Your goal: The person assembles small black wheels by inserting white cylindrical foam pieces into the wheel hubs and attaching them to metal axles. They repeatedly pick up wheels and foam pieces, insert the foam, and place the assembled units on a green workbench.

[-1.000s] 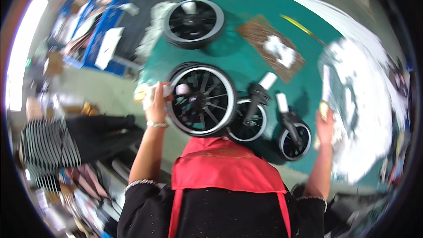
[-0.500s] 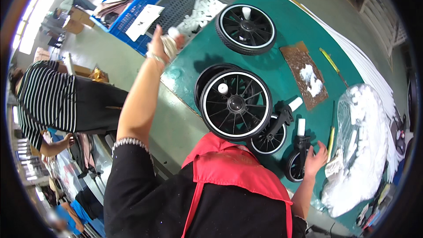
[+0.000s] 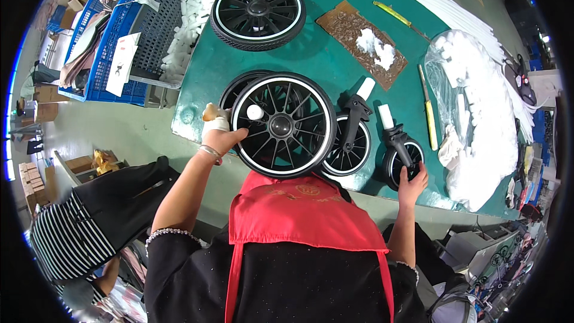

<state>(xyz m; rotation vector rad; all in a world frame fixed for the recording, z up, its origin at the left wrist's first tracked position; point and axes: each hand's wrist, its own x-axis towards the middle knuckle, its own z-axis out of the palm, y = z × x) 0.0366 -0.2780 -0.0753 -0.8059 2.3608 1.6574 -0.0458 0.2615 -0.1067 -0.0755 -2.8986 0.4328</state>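
A large black spoked wheel (image 3: 281,125) with a white rim stripe lies over a similar wheel (image 3: 239,84) near the table's front edge. My left hand (image 3: 220,134), a white wrap on its fingers, is closed on the left side of the stack, thumb against the upper tyre. A white cap (image 3: 255,112) sits among the spokes. Farther right, my right hand (image 3: 412,184) pinches the rim of a small caster wheel (image 3: 396,154), whose fork carries a white sleeve. Between them stands another caster wheel (image 3: 351,137) with a white-sleeved stem.
Another large wheel (image 3: 257,9) lies at the back of the green table (image 3: 323,78). A brown board (image 3: 347,27) bears white grease-like stuff. Yellow-handled tools (image 3: 430,122) lie near a bag of white parts (image 3: 478,125). Crates (image 3: 149,24) stand left; a person (image 3: 78,227) works behind.
My left hand has come from beside the grey crate back to the large wheel. My right hand has moved onto the small caster wheel. The whole view has shifted.
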